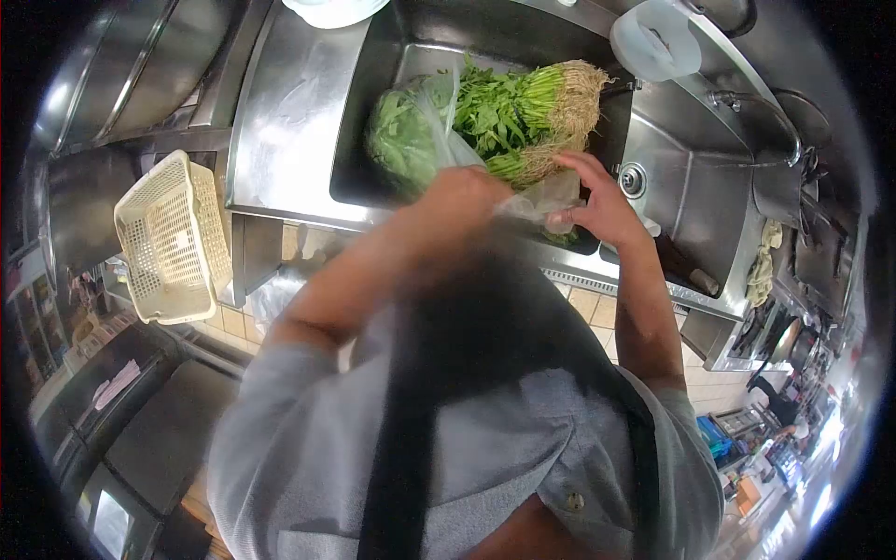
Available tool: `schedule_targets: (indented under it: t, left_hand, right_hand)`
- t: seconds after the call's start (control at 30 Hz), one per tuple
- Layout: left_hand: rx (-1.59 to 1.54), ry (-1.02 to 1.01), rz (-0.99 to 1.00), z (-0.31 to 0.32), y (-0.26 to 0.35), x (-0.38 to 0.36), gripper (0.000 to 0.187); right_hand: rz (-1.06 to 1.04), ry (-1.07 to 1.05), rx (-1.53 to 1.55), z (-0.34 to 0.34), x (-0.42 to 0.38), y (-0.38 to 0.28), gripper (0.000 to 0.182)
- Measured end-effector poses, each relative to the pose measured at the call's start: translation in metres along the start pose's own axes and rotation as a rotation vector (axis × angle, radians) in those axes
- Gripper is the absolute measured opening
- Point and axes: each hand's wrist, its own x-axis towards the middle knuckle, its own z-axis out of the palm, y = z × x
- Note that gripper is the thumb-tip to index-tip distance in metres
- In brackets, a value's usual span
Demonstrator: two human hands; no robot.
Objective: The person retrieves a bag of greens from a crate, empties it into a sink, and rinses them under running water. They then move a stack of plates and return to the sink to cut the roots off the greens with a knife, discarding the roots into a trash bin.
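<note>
A clear plastic bag (539, 199) stretches between my two hands at the near edge of the left sink basin. My left hand (459, 198), blurred by motion, is closed on the bag's film. The fingers and thumb of my right hand (605, 203) curve around the bag's other side, beside pale roots. Leafy greens (490, 107) with green stems and bushy roots (581, 98) lie in the basin beyond my hands. Left of them sits a round green vegetable (397, 140), partly under clear plastic; its kind is hard to tell.
The metal sink has a second basin (691, 177) on the right with a drain (633, 179). A translucent plastic container (656, 42) stands at the back divider. A cream plastic basket (177, 238) is left of the steel counter (289, 112). A cloth (763, 261) hangs at the right edge.
</note>
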Motion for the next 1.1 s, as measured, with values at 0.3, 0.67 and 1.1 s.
schedule_targets:
  t: [0.3, 0.67, 1.1]
  left_hand:
    - [0.053, 0.015, 0.008, 0.018, -0.01, 0.0, 0.035]
    - [-0.034, 0.12, 0.06, 0.053, -0.004, 0.005, 0.033]
    - [-0.026, 0.265, 0.051, 0.013, -0.022, 0.006, 0.021]
  right_hand:
    - [0.072, 0.07, -0.339, 0.029, -0.003, 0.035, 0.07]
    - [0.036, 0.22, -0.243, 0.079, -0.043, 0.058, 0.033]
    - [-0.028, 0.236, -0.183, 0.068, -0.017, 0.066, 0.035]
